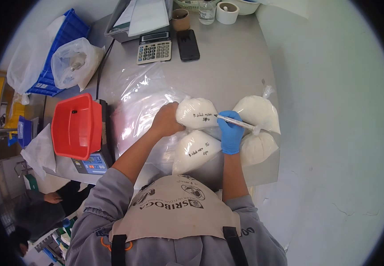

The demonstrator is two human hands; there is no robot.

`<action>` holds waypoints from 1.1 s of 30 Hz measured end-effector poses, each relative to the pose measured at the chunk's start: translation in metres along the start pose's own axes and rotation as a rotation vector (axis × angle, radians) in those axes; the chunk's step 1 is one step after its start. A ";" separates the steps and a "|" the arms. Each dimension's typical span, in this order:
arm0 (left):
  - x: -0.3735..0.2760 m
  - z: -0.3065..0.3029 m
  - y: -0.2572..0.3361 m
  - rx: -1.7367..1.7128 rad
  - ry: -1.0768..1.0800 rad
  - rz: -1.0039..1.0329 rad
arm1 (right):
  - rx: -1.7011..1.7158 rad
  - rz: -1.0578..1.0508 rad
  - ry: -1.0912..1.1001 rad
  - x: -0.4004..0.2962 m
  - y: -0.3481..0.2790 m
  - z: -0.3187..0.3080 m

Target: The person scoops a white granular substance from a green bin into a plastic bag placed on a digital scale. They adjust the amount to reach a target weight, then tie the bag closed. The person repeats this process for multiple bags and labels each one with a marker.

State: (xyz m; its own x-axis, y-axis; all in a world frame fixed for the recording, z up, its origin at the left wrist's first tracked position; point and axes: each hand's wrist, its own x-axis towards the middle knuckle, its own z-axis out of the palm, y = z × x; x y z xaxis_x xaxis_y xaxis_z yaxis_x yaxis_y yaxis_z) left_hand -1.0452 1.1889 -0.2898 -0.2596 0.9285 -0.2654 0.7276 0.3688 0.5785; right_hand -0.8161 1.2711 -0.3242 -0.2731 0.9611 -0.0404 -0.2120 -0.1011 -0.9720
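Observation:
My right hand (231,133), in a blue glove, grips a white marker pen (236,122). The pen's dark tip is at the right side of a clear plastic bag of white powder (195,108), which bears handwriting. My bare left hand (168,119) is curled at that bag's left edge, its fingertips hidden. Closer to my body lies a second written-on powder bag (195,151). Two more filled bags, a far one (256,109) and a near one (258,149), lie right of my gloved hand with their necks gathered.
Flat clear plastic bags (138,99) spread left of my hands. Beyond them are a calculator (154,50) and a phone (188,45). A red tray (75,129) sits on a digital scale (94,163). An open powder bag (75,63) stands near a blue crate (62,43). Another person (39,206) is at lower left.

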 end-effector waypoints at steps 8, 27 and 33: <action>-0.007 0.003 -0.004 -0.096 0.083 0.067 | -0.087 -0.034 0.009 0.001 0.001 0.002; -0.016 -0.002 -0.002 -0.234 0.107 0.071 | -0.115 -0.062 0.027 0.003 0.012 0.009; -0.016 -0.002 -0.003 -0.221 0.105 0.060 | -0.058 0.000 0.000 0.004 0.008 0.010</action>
State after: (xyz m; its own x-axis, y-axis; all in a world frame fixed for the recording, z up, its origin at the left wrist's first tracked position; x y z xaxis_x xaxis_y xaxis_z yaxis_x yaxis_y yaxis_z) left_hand -1.0449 1.1730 -0.2860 -0.2930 0.9442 -0.1505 0.5906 0.3025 0.7481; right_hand -0.8279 1.2712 -0.3300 -0.2731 0.9612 -0.0402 -0.1578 -0.0860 -0.9837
